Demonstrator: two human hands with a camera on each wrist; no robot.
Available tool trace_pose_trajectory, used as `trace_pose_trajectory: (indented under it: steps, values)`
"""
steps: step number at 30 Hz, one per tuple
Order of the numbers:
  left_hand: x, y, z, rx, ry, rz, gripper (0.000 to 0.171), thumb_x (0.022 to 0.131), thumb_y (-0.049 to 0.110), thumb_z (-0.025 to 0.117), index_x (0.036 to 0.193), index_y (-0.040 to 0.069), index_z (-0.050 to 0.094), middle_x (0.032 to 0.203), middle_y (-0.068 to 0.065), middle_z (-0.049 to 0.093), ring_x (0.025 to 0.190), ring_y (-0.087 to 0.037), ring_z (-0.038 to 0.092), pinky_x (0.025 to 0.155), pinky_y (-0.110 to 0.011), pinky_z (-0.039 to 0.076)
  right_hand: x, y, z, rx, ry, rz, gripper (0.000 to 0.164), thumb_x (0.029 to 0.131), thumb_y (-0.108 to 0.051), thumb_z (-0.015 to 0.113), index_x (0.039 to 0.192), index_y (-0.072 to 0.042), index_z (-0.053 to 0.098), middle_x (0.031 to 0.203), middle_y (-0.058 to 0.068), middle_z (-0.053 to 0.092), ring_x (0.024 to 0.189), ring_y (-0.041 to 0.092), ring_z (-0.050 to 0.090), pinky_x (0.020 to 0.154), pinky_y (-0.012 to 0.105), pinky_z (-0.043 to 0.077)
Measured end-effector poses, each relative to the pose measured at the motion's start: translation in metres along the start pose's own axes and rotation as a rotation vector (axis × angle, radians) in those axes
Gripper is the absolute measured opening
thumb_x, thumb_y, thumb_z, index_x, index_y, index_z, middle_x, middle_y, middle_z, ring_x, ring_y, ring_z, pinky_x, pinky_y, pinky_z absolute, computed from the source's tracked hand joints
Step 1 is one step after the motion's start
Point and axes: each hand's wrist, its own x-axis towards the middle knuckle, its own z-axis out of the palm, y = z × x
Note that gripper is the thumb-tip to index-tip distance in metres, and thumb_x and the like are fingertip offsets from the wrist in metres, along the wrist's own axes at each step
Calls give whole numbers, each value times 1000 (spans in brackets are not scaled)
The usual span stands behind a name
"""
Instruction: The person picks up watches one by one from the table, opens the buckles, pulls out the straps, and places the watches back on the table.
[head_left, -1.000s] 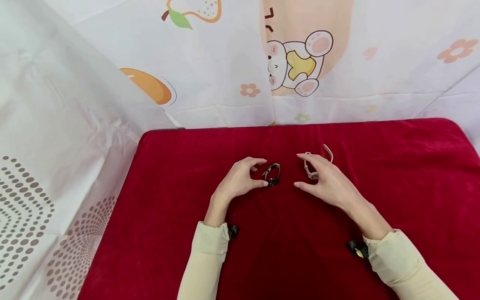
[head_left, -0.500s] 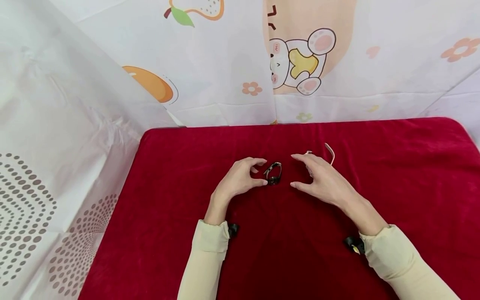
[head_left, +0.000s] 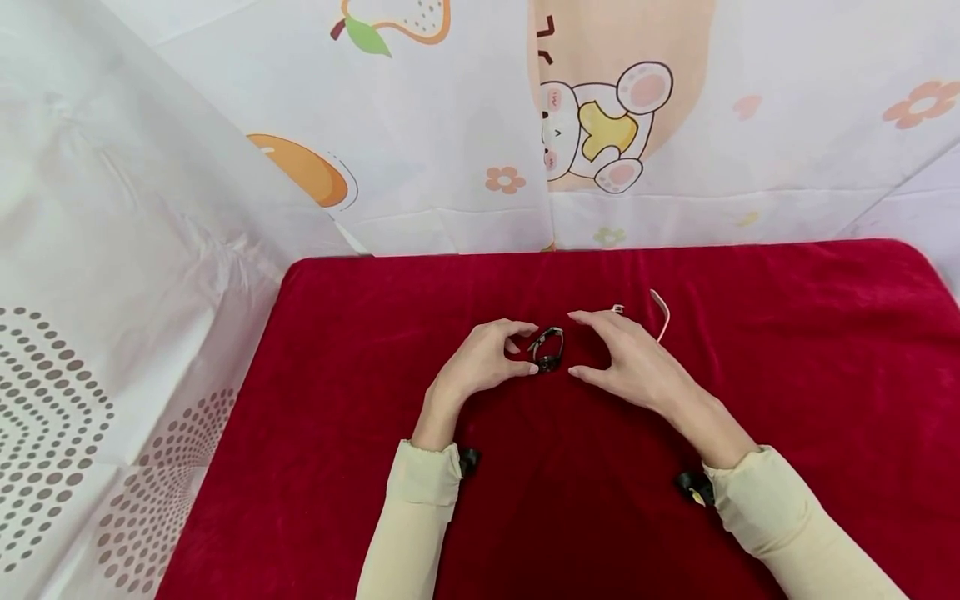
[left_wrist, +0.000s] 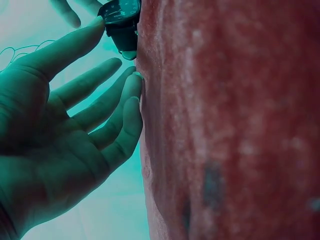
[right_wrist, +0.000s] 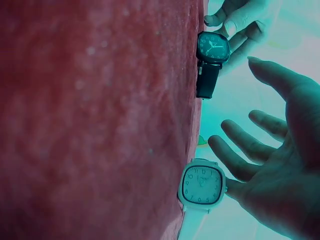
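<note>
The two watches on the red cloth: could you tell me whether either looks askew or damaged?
No damage shows. The dark watch stands on its edge by the left hand; the pale watch also stands on edge.

The pink watch point(head_left: 660, 310) lies just behind the right hand point(head_left: 630, 367). Wide red cloth point(head_left: 337, 350) is free on both sides. The printed curtain point(head_left: 450, 167) closes the back edge.

Bright, even light; teal-tinted wrist views
</note>
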Motion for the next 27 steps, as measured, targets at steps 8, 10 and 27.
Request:
trace_pose_trajectory:
  steps: [8,10,27]
  values:
    - [1,0,1,5,-4,1,52,83,21,83,131,14,65,125,2,62,91,-10,60,75,-22,53,5,-3,3,-9,-15,-7,71,82,-27,83,141,-7,51,134,13,56,124,30,52,107,49,40]
    - [1,0,1,9,-2,0,51,83,21,83,130,14,66,124,2,62,91,-10,60,75,-22,52,6,-4,3,-5,-30,-4,70,82,-28,83,141,-8,51,135,12,56,124,29,53,106,49,41]
    - [2,-2,2,61,-4,41,45,85,20,82,126,11,68,124,0,62,92,-10,61,78,-20,51,13,-5,10,-53,-82,5,65,83,-26,82,139,-8,54,131,12,58,118,30,58,98,48,49]
